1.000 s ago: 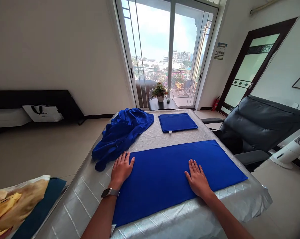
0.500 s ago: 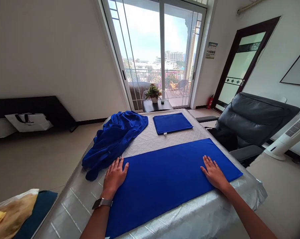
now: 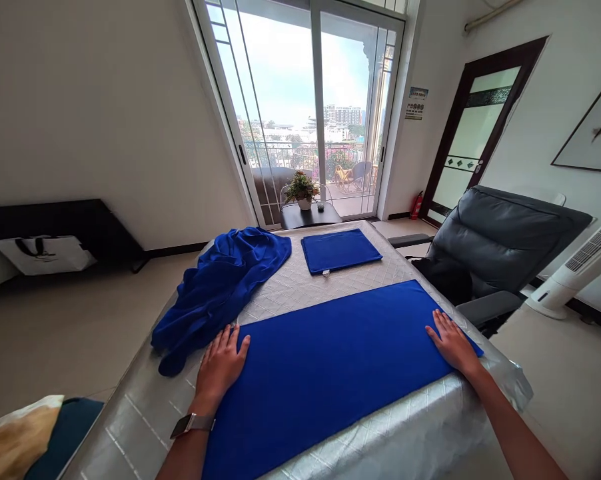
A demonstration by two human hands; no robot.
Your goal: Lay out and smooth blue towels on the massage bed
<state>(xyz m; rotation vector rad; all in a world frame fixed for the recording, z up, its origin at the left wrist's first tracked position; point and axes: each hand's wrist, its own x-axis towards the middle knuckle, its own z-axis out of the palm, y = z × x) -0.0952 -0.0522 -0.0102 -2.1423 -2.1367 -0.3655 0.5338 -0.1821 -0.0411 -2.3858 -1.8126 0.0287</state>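
Note:
A long folded blue cloth (image 3: 325, 373) lies flat across the silvery quilted table cover (image 3: 130, 420). My left hand (image 3: 223, 360) rests flat over its left edge, fingers stretched out, with a watch on the wrist. Near the cloth's right end, my right hand (image 3: 453, 343) lies palm down with its fingers extended. Just beyond my left hand is a crumpled blue cloth (image 3: 225, 287) in a loose heap. Farther back sits a smaller, neatly folded blue cloth (image 3: 341, 251) with a white tag on its front edge.
A black armchair (image 3: 505, 233) stands close along the table's right side, with a white tower fan (image 3: 575, 273) beyond it. At the far end, a potted plant (image 3: 303, 190) is on a dark chair before the sliding glass door. Cushions (image 3: 65, 433) lie at lower left.
My right hand has slid rightward over the long cloth toward its right end. My left hand stays at the left edge. The view has shifted slightly.

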